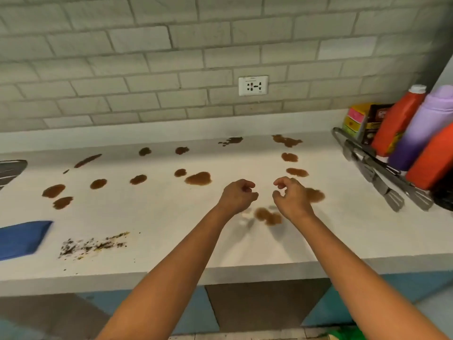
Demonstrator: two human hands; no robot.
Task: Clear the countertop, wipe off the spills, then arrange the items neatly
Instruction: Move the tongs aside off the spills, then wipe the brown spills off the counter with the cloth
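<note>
Both hands hover over the white countertop (157,244) with fingers loosely curled and nothing in them: the left hand (236,196) and the right hand (291,197) sit side by side, just above a brown spill (268,216) near the front edge. More brown spills (198,178) dot the surface toward the brick wall and off to the left of the hands, and a streak of dark crumbs (93,245) lies left of them, near the front edge. The blue cloth (20,238) — the likely wiping tool — rests at the far left, well apart from either hand.

The risk seems plain: a forearm crossing the wet patches to reach that cloth could smear them, and a careless sweep could push crumbs over the front edge onto the floor. Right of the hands, the red bottle (397,121), purple bottle (424,128) and metal tongs (375,168) crowd the end — a wide wipe could knock them. Open room lies mainly in the bare strip ahead of the front edge.
</note>
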